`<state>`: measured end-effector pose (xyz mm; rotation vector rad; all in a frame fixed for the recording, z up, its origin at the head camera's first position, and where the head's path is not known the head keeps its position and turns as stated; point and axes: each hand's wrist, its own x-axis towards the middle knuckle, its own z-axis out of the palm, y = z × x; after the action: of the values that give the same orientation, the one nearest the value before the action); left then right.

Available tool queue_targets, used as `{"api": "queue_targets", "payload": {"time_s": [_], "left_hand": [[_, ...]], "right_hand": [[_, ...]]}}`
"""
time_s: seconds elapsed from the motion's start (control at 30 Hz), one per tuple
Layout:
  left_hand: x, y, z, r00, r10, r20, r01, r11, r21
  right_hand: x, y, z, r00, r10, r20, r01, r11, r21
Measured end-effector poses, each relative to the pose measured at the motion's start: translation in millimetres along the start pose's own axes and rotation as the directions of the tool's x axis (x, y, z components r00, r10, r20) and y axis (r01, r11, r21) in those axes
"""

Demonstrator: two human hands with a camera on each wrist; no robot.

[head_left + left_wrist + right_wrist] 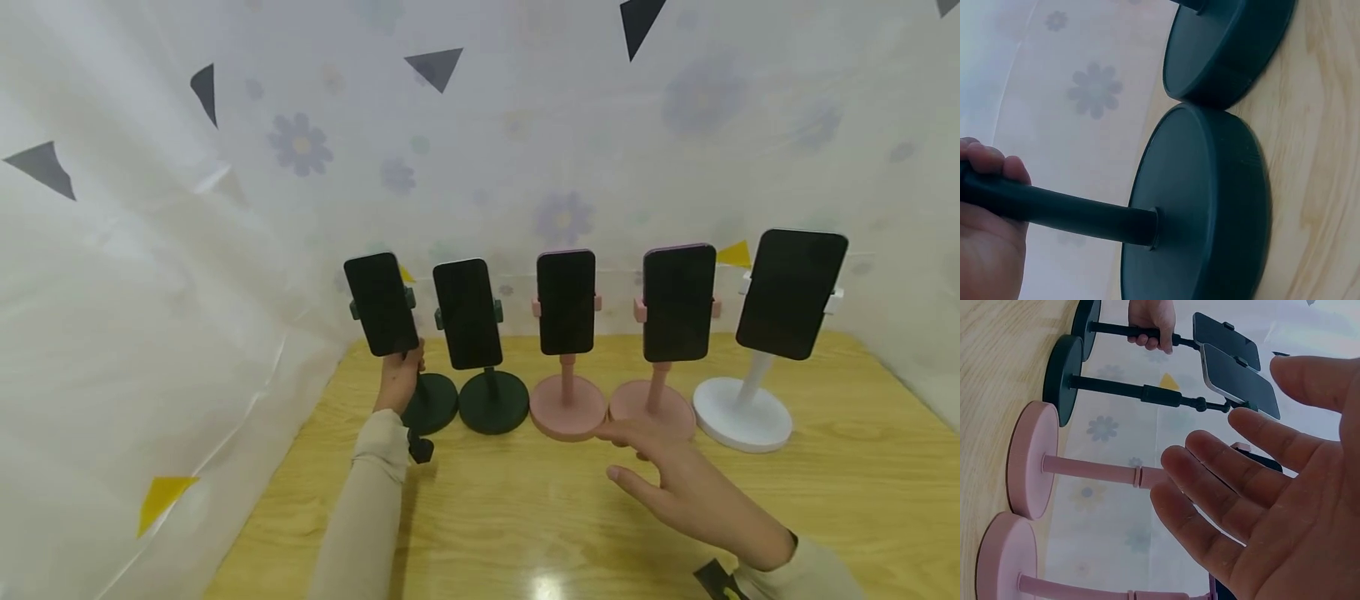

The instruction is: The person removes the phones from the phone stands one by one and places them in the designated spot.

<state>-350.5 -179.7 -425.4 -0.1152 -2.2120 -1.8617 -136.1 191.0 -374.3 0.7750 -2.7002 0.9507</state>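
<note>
My left hand point(399, 379) grips the stem of the leftmost dark green phone stand point(1172, 250), its fingers wrapped round the post in the left wrist view. A black-screened phone point(381, 304) sits tilted in that stand's clamp. Beside it stands a second dark green phone stand point(493, 408), their round bases side by side. My right hand point(693, 492) hovers with fingers extended in front of two pink phone stands point(555, 408), holding nothing. In the head view it overlaps the base of the right pink stand point(637, 396). Both pink stands carry phones.
At the right end of the row is a white phone stand point(742, 421) with a larger device point(792, 292). All stands are on a wood-grain table point(510, 517). A pale flower-patterned sheet point(480, 167) hangs behind and along the left side.
</note>
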Motion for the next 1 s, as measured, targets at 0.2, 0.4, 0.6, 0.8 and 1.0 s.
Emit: {"api": "queue_targets", "payload": {"time_s": [0.2,0.4,0.6,0.8,1.0], "left_hand": [[-1.5,-3.6,-8.9,0.999,-0.046,0.020,0.046,0.999,0.004],[-5.5,2.3,-19.4,0.992,-0.124,-0.026,0.125,0.991,0.037],[2.3,9.6,-15.2,0.995,-0.093,0.033,0.094,0.995,-0.040],[6.3,10.8,-11.4,0.986,-0.129,0.105,0.129,0.992,0.004],[4.8,10.6,-11.2,0.988,-0.121,0.096,0.116,0.992,0.057]], "right_hand": [[-3.5,-1.1,-3.2,0.999,0.038,-0.002,-0.038,0.999,-0.003],[-8.2,0.1,-4.9,0.999,0.043,-0.001,-0.043,0.999,-0.033],[-11.6,3.9,-5.6,0.999,0.047,-0.020,-0.048,0.998,-0.049],[-17.0,5.3,-3.3,0.996,0.088,0.006,-0.087,0.995,-0.043],[-16.2,5.8,-1.2,0.998,0.070,-0.011,-0.070,0.996,-0.062]]}}
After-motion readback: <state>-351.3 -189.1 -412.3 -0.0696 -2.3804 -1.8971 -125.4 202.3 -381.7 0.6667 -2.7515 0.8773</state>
